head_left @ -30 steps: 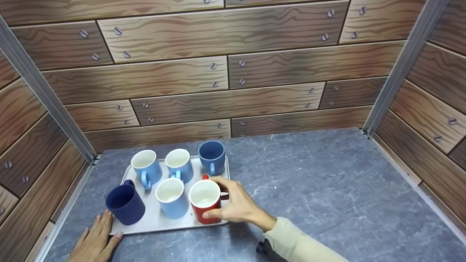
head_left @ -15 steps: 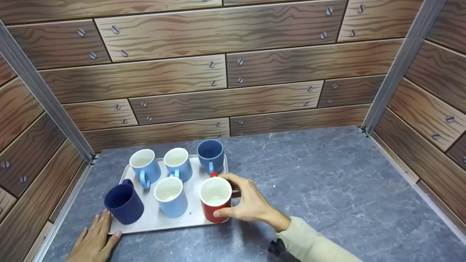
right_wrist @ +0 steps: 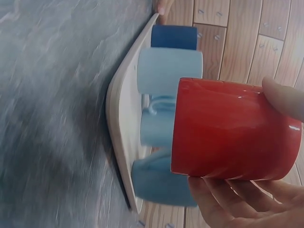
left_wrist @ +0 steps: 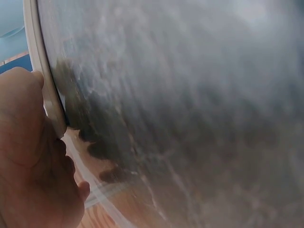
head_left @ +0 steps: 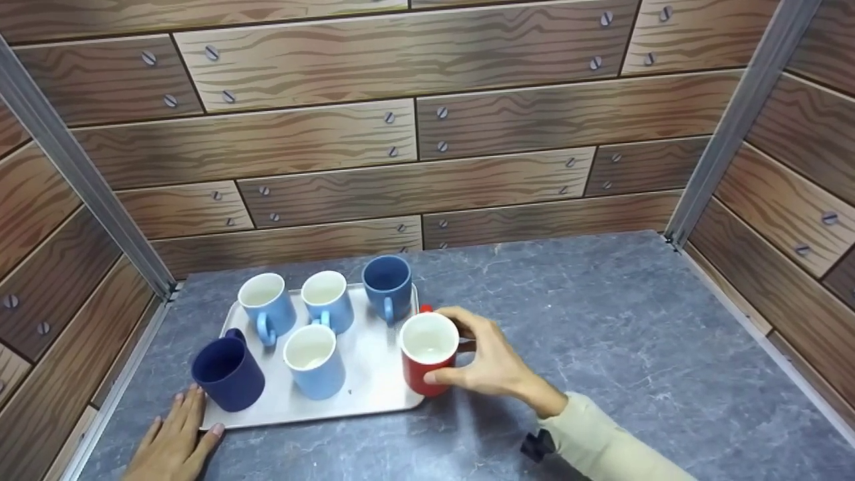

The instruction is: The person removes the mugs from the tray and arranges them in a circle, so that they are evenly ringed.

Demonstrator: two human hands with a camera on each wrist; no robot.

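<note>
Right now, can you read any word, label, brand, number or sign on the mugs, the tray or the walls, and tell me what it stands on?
None: no text can be read in any view.
The red mug in the right hand is plain.
The blue mugs and the tray, which the left hand touches, show no print.
The wood-pattern walls carry only screw heads.
</note>
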